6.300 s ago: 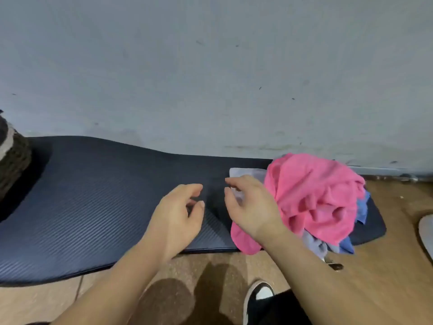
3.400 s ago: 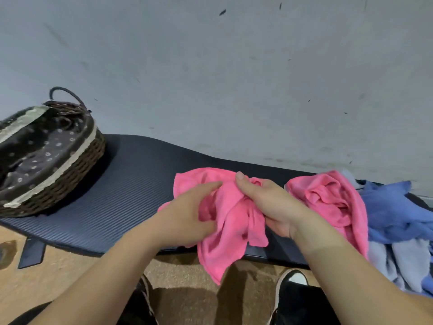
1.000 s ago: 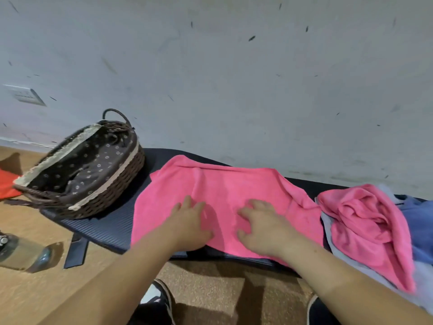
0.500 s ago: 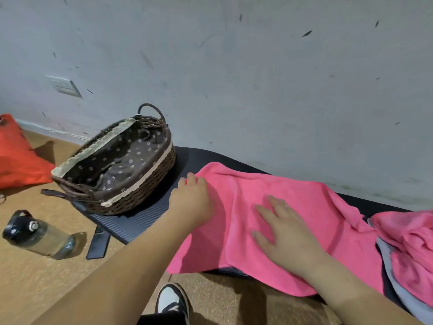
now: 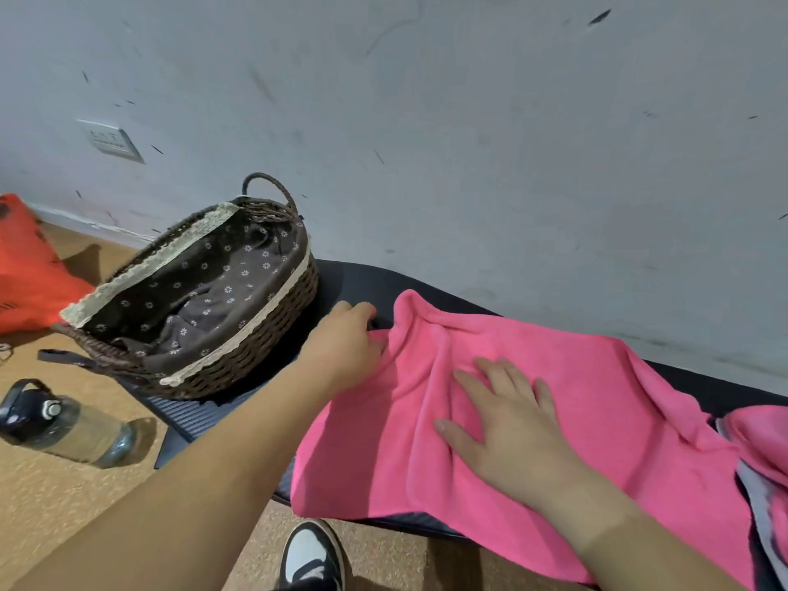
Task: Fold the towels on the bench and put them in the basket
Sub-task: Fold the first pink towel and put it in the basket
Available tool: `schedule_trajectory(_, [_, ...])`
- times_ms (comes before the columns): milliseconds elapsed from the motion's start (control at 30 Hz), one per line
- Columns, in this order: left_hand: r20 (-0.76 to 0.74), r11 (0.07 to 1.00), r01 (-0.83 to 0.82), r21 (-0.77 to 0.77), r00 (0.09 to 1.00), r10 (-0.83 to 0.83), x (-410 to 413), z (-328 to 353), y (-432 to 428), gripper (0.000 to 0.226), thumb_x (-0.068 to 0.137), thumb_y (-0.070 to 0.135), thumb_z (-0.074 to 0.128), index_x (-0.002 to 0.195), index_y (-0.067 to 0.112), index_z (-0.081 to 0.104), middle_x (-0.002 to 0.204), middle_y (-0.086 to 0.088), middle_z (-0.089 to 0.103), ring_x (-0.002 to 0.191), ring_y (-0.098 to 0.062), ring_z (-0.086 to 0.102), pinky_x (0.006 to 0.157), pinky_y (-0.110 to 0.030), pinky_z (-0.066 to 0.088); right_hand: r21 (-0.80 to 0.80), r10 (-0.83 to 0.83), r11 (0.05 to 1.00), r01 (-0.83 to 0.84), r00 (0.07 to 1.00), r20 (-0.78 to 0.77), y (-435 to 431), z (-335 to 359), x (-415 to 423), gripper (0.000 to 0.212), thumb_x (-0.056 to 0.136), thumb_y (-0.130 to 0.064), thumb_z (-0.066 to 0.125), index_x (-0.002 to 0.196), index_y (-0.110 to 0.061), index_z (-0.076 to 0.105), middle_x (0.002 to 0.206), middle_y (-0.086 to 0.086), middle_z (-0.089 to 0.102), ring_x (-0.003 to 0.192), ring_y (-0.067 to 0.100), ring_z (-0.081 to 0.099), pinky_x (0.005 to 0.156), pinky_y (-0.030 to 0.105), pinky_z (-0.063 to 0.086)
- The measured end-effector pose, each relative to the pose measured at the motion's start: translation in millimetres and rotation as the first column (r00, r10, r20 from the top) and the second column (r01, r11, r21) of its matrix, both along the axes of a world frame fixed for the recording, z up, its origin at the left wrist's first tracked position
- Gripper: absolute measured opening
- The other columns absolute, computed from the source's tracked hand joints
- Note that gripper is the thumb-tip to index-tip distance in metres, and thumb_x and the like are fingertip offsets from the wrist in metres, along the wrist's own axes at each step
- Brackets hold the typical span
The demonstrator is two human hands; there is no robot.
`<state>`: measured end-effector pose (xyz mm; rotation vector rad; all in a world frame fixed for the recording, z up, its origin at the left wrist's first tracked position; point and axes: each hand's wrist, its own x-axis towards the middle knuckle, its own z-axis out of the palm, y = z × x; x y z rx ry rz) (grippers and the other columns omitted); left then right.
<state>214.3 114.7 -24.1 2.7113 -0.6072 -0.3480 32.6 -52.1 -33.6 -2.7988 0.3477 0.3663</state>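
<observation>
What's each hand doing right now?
Left hand: pinching the left edge of the spread pink towel.
Right hand: open, pressing flat on that towel.

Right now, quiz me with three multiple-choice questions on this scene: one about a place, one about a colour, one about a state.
1. Where does the wicker basket stand?
A) on the floor
B) on the bench
C) on a chair

2. What colour is the towel spread on the bench?
A) blue
B) pink
C) white

3. How is the right hand?
A) flat on the towel, fingers straight
B) gripping the basket handle
C) holding a bottle

Answers:
1 B: its base rests on the dark bench, left of the towel.
2 B: the spread cloth is pink all over.
3 A: the palm lies on the towel's middle with the fingers extended.
</observation>
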Motion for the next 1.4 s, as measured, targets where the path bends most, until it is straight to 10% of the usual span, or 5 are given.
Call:
schedule_trajectory(233, [-0.043, 0.994, 0.001, 0.107, 0.999, 0.004, 35, 37, -9, 0.019, 0.084, 0.013, 0.060, 0.085, 0.004, 0.077, 0.089, -0.016, 0.077, 0.077, -0.032, 0.068, 0.076, -0.044, 0.063, -0.032, 0.004, 0.999, -0.005, 1.000, -0.021, -1, -7, -6, 0.104, 0.071, -0.085, -0.001, 0.162, -0.038, 0.010, 0.168, -0.009, 0.002, 0.158, 0.023, -0.010, 0.126, 0.059, -0.002])
schedule_trajectory(500, [0.089, 0.995, -0.097, 0.038, 0.992, 0.093, 39, 45, -21, 0.045, 0.089, 0.013, 0.056, 0.134, 0.010, 0.050, 0.127, -0.014, 0.056, 0.113, -0.038, 0.061, 0.095, -0.048, 0.053, -0.058, 0.016, 0.998, -0.008, 0.992, 0.122, 0, -4, -6, 0.083, 0.089, -0.076, 0.031, 0.150, -0.024, 0.053, 0.163, 0.010, 0.038, 0.156, 0.033, 0.024, 0.121, 0.066, 0.018])
schedule_trajectory(633, [-0.067, 0.979, 0.014, 0.203, 0.998, 0.000, -28, 18, -16, 0.038, 0.092, 0.033, 0.052, 0.124, 0.012, 0.050, 0.130, -0.013, 0.049, 0.117, -0.040, 0.055, 0.095, -0.047, 0.049, -0.076, -0.051, 0.996, 0.050, 0.999, -0.014, 4, -2, -8, 0.094, 0.081, -0.079, 0.006, 0.163, -0.035, 0.018, 0.174, 0.005, 0.001, 0.160, 0.034, -0.003, 0.123, 0.067, 0.008])
schedule_trajectory(833, [-0.130, 0.961, 0.056, 0.271, 0.991, -0.022, -91, -27, 4, 0.080, 0.100, 0.066, 0.024, 0.163, 0.032, -0.013, 0.169, -0.007, -0.030, 0.153, -0.039, -0.030, 0.122, -0.064, -0.015, -0.029, -0.087, 0.996, 0.084, 0.988, -0.126, 2, 0, -10, 0.083, 0.093, -0.081, 0.017, 0.163, -0.042, -0.006, 0.170, -0.004, -0.026, 0.155, 0.036, -0.025, 0.123, 0.064, -0.010])
schedule_trajectory(1400, [0.153, 0.967, 0.223, 0.126, 0.959, -0.241, -95, -19, 21, 0.066, 0.103, 0.053, 0.025, 0.160, 0.020, 0.027, 0.173, -0.014, 0.009, 0.159, -0.037, -0.001, 0.127, -0.058, 0.009, -0.007, -0.132, 0.991, 0.132, 0.990, 0.053, -20, 11, -30, 0.076, 0.096, -0.074, 0.029, 0.163, -0.043, 0.010, 0.174, -0.005, -0.011, 0.159, 0.029, -0.011, 0.127, 0.057, 0.001])
